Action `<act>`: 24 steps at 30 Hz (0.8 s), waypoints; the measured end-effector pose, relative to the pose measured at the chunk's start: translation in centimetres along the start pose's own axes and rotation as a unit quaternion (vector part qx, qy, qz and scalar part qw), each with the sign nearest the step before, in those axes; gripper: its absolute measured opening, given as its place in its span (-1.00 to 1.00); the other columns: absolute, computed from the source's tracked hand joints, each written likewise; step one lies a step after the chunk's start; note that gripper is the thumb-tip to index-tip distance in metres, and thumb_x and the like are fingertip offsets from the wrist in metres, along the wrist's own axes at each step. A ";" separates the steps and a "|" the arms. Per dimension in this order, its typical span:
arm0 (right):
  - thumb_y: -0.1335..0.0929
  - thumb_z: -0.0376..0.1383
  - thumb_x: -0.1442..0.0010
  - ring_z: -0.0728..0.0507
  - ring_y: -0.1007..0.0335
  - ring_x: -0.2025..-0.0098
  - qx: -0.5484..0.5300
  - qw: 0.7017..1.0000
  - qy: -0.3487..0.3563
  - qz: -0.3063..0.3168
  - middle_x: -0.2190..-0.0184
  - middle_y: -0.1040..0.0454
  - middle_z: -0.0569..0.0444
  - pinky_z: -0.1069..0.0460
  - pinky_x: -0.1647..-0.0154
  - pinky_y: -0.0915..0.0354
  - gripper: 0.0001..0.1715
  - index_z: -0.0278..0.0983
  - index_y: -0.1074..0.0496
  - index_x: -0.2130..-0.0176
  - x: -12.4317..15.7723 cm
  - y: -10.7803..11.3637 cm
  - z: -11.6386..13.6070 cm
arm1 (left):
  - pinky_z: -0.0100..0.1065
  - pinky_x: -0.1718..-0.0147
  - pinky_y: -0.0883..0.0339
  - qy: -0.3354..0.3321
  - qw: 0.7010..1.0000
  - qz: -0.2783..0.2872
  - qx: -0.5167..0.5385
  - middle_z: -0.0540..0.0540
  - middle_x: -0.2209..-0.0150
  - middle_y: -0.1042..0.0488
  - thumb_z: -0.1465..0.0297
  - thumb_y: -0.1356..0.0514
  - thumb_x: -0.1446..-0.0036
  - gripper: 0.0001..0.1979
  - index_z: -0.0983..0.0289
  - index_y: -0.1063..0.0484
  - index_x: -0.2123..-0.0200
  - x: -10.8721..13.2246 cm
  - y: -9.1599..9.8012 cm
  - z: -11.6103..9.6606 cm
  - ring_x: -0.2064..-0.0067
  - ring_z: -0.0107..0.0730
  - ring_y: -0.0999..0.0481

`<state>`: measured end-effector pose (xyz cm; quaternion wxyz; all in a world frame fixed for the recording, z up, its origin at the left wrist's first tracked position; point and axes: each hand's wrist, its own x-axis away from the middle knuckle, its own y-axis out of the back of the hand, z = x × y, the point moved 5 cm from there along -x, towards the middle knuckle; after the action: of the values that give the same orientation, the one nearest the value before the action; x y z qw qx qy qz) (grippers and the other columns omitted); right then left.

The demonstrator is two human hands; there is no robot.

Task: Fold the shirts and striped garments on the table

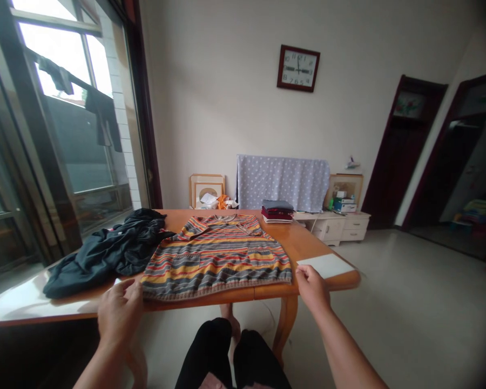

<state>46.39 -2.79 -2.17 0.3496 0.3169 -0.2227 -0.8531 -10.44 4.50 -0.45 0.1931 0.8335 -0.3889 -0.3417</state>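
Note:
A striped knitted top (216,259) in yellow, red and grey lies flat and spread on the wooden table (275,294), its hem toward me. My left hand (119,310) is at the table's near edge, with its fingers by the hem's left corner and a small white scrap just beyond them. My right hand (312,286) rests at the near edge of a white rectangular card (326,265), to the right of the top. Its fingers hide the card's corner, so any grip is hidden. A crumpled black garment (105,254) lies left of the top.
A small stack of folded clothes (277,212) stands at the table's far edge. Behind the table are a white low cabinet (334,227), picture frames and a polka-dot cloth (282,183). A tall window is on the left, and tiled floor lies to the right.

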 end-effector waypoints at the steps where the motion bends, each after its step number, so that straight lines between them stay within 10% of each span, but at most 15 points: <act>1: -0.22 -0.04 -0.24 -0.22 -0.53 0.16 0.013 1.000 -0.009 0.012 0.20 -0.61 -0.03 -0.01 0.19 -0.33 -0.59 -0.17 -0.50 0.11 0.1 -0.2 0.0 | -0.06 0.13 -0.39 -0.001 1.000 0.001 -0.008 0.28 0.17 -0.56 0.10 -0.13 -0.15 -0.54 0.28 -0.52 0.05 -0.1 -0.3 0.3 0.08 0.11 -0.53; 13: -0.17 0.30 -0.18 -0.27 -0.49 0.42 0.130 0.980 -0.045 0.143 0.47 -0.57 -0.08 -0.06 0.40 -0.22 -0.34 -0.15 -0.43 0.46 -0.5 -2.1 0.3 | 0.14 -0.02 -0.29 0.044 0.990 0.001 -0.134 0.39 0.00 -0.50 0.05 0.05 -0.29 -0.49 0.24 -0.57 0.13 1.0 0.5 1.1 -0.07 0.29 -0.44; 19: -0.26 0.14 -0.19 -0.18 -0.45 0.48 0.140 0.978 -0.020 0.156 0.57 -0.51 0.04 0.02 0.47 -0.12 -0.50 -0.17 -0.33 0.50 -0.7 -3.0 0.2 | 0.45 -0.20 0.24 0.047 0.989 0.022 -0.139 0.23 -0.15 -0.44 -0.02 -0.05 -0.22 -0.56 0.11 -0.59 0.22 1.8 0.4 0.0 -0.27 0.28 -0.20; 24: -0.25 0.05 -0.23 -0.17 -0.45 0.48 0.150 0.980 -0.028 0.130 0.56 -0.52 0.04 0.02 0.49 -0.08 -0.57 -0.17 -0.34 0.48 -1.0 -2.7 -0.2 | 0.23 -0.14 -0.07 0.070 0.988 0.029 -0.136 0.18 -0.03 -0.51 0.12 -0.03 -0.25 -0.67 0.09 -0.54 0.18 1.5 0.4 -0.2 -0.19 0.14 -0.31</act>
<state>45.84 -0.34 -3.51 0.3999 0.3102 -0.3969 -0.7657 -9.78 3.11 -0.72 0.3408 0.8098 -0.3484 -0.3266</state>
